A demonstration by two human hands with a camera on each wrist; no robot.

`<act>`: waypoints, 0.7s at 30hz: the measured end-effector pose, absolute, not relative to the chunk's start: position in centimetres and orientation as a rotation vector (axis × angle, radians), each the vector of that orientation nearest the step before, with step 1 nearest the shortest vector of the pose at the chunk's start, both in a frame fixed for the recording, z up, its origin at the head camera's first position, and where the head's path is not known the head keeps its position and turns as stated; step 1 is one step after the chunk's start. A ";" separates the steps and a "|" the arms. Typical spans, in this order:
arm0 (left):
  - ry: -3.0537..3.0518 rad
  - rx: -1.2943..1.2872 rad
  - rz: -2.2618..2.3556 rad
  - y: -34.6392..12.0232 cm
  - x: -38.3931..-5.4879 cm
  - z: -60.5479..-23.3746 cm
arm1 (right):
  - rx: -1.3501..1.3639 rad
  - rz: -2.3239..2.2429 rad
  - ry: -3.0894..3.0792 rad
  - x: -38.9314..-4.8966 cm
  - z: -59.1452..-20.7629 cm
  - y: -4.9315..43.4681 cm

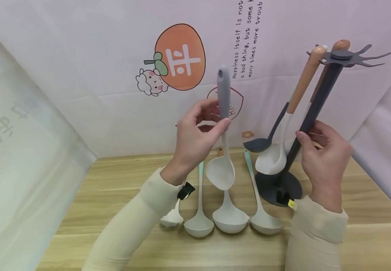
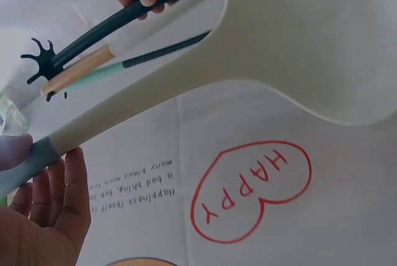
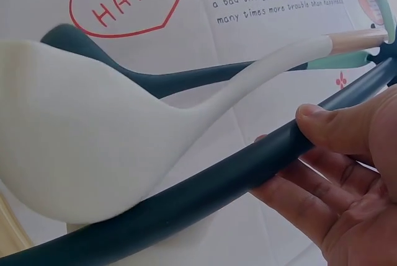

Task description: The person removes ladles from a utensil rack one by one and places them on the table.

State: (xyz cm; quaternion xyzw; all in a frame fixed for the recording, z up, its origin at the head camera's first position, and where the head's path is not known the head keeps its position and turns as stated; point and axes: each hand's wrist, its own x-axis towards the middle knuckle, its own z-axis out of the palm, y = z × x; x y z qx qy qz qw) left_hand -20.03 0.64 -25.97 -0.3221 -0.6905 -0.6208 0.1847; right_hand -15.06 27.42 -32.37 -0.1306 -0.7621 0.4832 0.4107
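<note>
Head view: the left hand (image 1: 197,141) pinches a gray-handled ladle (image 1: 221,172), bowl down, above the tabletop (image 1: 110,214). The right hand (image 1: 327,160) grips a dark rack (image 1: 324,87) holding a white ladle (image 1: 270,161) and dark utensil (image 1: 257,145).

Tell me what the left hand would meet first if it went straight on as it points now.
The left hand, holding the grey-handled ladle, would probably meet the printed backdrop first, though the distance is unclear.
</note>
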 end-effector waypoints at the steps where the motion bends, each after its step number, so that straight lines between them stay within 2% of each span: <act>1: -1.943 -0.895 -1.751 0.4 -20.1 -26.1 | -0.331 1.214 -1.923 -15.2 -32.4 27.5; 21: -2.014 -0.622 -1.631 -6.5 -21.4 -28.0 | -0.321 1.316 -1.915 -15.4 -32.7 27.9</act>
